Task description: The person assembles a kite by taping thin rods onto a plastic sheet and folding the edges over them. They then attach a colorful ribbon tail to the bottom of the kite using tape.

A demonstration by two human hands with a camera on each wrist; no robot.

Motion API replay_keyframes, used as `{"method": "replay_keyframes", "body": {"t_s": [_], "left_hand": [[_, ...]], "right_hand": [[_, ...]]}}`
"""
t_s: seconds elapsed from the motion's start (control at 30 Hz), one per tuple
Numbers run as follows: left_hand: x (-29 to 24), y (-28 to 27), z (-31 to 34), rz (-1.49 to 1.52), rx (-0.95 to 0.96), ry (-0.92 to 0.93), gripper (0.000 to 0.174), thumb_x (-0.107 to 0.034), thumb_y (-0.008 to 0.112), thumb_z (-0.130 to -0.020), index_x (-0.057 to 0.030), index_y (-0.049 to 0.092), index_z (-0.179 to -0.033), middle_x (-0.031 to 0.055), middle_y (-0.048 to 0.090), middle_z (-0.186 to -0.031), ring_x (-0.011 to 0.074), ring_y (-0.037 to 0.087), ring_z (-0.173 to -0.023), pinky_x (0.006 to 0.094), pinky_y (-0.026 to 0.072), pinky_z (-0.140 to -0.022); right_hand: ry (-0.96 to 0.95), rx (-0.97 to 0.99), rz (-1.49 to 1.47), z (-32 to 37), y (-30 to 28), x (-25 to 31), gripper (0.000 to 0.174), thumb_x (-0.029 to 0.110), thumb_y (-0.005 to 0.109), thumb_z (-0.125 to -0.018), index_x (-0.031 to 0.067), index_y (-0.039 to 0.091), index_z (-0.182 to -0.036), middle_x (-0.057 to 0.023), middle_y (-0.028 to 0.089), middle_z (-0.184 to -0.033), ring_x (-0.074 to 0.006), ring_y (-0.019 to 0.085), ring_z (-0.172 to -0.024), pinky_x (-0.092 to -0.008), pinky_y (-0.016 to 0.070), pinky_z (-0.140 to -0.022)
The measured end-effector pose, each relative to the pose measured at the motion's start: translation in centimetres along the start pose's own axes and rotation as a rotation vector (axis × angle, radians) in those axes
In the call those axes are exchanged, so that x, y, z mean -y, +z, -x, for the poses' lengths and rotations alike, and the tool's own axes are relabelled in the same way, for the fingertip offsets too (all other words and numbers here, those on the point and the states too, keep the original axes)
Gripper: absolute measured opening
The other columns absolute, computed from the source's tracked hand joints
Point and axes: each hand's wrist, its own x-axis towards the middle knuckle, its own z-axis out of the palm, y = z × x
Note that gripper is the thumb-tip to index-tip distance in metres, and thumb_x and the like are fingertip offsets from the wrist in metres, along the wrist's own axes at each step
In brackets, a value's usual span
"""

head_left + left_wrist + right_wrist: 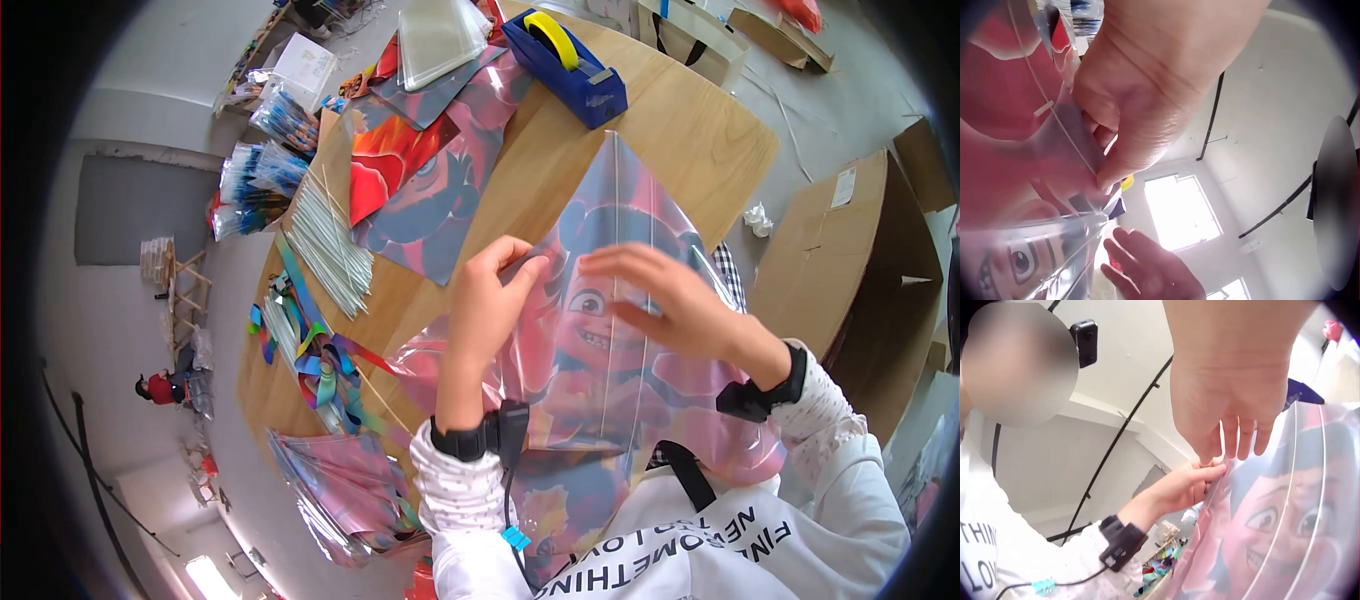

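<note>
A printed plastic kite (590,400) with a cartoon face lies across the near side of the table and over the lap, with thin white rods (616,210) running along it. My left hand (485,305) pinches the kite's left edge between thumb and fingers. In the left wrist view, a thin rod with a small white sleeve (1044,109) runs toward that pinch. My right hand (675,305) hovers over the printed face, its fingers extended and slightly bent, holding nothing. From the right wrist view, its fingertips hang close by the left hand (1185,484) and the kite's edge.
A blue tape dispenser (570,75) with yellow tape stands at the table's far edge. Other printed sheets (430,200), a bundle of white sticks (325,245) and coloured ribbons (325,370) lie to the left. On the right is an open cardboard box (820,250).
</note>
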Motion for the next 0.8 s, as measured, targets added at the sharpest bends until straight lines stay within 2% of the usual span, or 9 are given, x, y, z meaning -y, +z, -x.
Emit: {"method": "replay_keyframes", "body": {"t_s": [0.1, 0.2, 0.23, 0.33, 0.4, 0.43, 0.63, 0.73, 0.8], "left_hand": [[-3.9, -0.1, 3.1, -0.082, -0.059, -0.013, 0.013, -0.011, 0.067, -0.090, 0.0018, 0.065, -0.091, 0.0087, 0.066, -0.080, 0.0154, 0.063, -0.074, 0.0292, 0.0486, -0.068], [-5.3, -0.3, 5.3, -0.129, -0.088, 0.088, 0.013, -0.011, 0.066, -0.091, 0.0018, 0.065, -0.092, 0.0110, 0.066, -0.082, 0.0197, 0.064, -0.072, 0.0295, 0.0488, -0.068], [-6.0, -0.4, 5.9, -0.130, -0.088, 0.077, 0.012, -0.010, 0.066, -0.091, 0.0016, 0.066, -0.094, 0.0123, 0.065, -0.083, 0.0238, 0.065, -0.073, 0.0305, 0.0492, -0.067], [-7.8, -0.7, 7.5, -0.173, -0.140, 0.133, 0.012, -0.009, 0.066, -0.090, 0.0012, 0.068, -0.095, 0.0120, 0.065, -0.082, 0.0236, 0.065, -0.072, 0.0316, 0.0493, -0.066], [-9.0, -1.4, 8.3, -0.210, -0.087, 0.126, 0.012, -0.009, 0.067, -0.090, 0.0011, 0.068, -0.096, 0.0116, 0.065, -0.082, 0.0238, 0.065, -0.072, 0.0318, 0.0496, -0.066], [-9.4, -1.6, 8.5, -0.228, -0.061, 0.122, 0.012, -0.009, 0.067, -0.089, 0.0010, 0.068, -0.096, 0.0115, 0.065, -0.082, 0.0239, 0.066, -0.073, 0.0320, 0.0497, -0.066], [-10.3, -2.4, 8.7, -0.193, 0.006, 0.105, 0.011, -0.009, 0.068, -0.088, 0.0010, 0.069, -0.093, 0.0099, 0.065, -0.081, 0.0202, 0.065, -0.069, 0.0305, 0.0494, -0.062], [-11.2, -2.3, 8.9, -0.184, 0.016, -0.016, 0.011, -0.009, 0.068, -0.087, 0.0010, 0.068, -0.091, 0.0095, 0.065, -0.078, 0.0180, 0.065, -0.065, 0.0289, 0.0488, -0.058], [-11.1, -2.3, 9.0, -0.191, 0.026, -0.014, 0.010, -0.009, 0.068, -0.086, 0.0009, 0.068, -0.090, 0.0093, 0.066, -0.077, 0.0173, 0.064, -0.064, 0.0283, 0.0487, -0.057]], "right_hand": [[0.179, -0.067, -0.159, -1.2, -1.6, 1.7, 0.045, -0.005, 0.066, -0.085, 0.0046, 0.057, -0.128, -0.0119, 0.057, -0.133, -0.0240, 0.064, -0.099, -0.0352, 0.0523, -0.085], [0.194, -0.119, -0.209, -1.8, -1.4, 4.6, 0.047, -0.008, 0.062, -0.086, 0.0047, 0.055, -0.131, -0.0100, 0.059, -0.125, -0.0195, 0.065, -0.089, -0.0299, 0.0524, -0.077], [0.139, -0.095, -0.200, -2.0, -1.2, 5.1, 0.047, -0.007, 0.061, -0.086, 0.0054, 0.054, -0.132, -0.0110, 0.060, -0.121, -0.0221, 0.065, -0.089, -0.0316, 0.0528, -0.076], [0.001, -0.058, -0.181, -2.2, -0.3, 5.8, 0.049, -0.007, 0.058, -0.087, 0.0066, 0.051, -0.133, -0.0136, 0.061, -0.113, -0.0279, 0.065, -0.090, -0.0355, 0.0535, -0.074], [-0.060, -0.081, -0.171, -2.3, 0.7, 5.8, 0.051, -0.009, 0.056, -0.086, 0.0060, 0.050, -0.134, -0.0147, 0.060, -0.113, -0.0288, 0.065, -0.090, -0.0367, 0.0536, -0.074], [-0.040, -0.071, -0.210, -2.2, 1.0, 6.0, 0.051, -0.010, 0.055, -0.085, 0.0033, 0.049, -0.134, -0.0167, 0.060, -0.109, -0.0306, 0.065, -0.092, -0.0390, 0.0534, -0.076], [-0.065, -0.093, -0.125, -2.1, 1.5, 7.5, 0.050, -0.011, 0.055, -0.085, 0.0004, 0.048, -0.133, -0.0177, 0.060, -0.103, -0.0321, 0.066, -0.091, -0.0391, 0.0531, -0.076], [-0.078, -0.105, -0.062, -1.9, 1.3, 7.6, 0.050, -0.010, 0.057, -0.083, 0.0009, 0.048, -0.131, -0.0175, 0.059, -0.107, -0.0340, 0.065, -0.087, -0.0392, 0.0530, -0.072], [-0.083, -0.127, -0.025, -1.5, 1.1, 7.7, 0.045, -0.009, 0.060, -0.082, 0.0012, 0.051, -0.124, -0.0168, 0.058, -0.111, -0.0345, 0.065, -0.085, -0.0394, 0.0527, -0.069]]}}
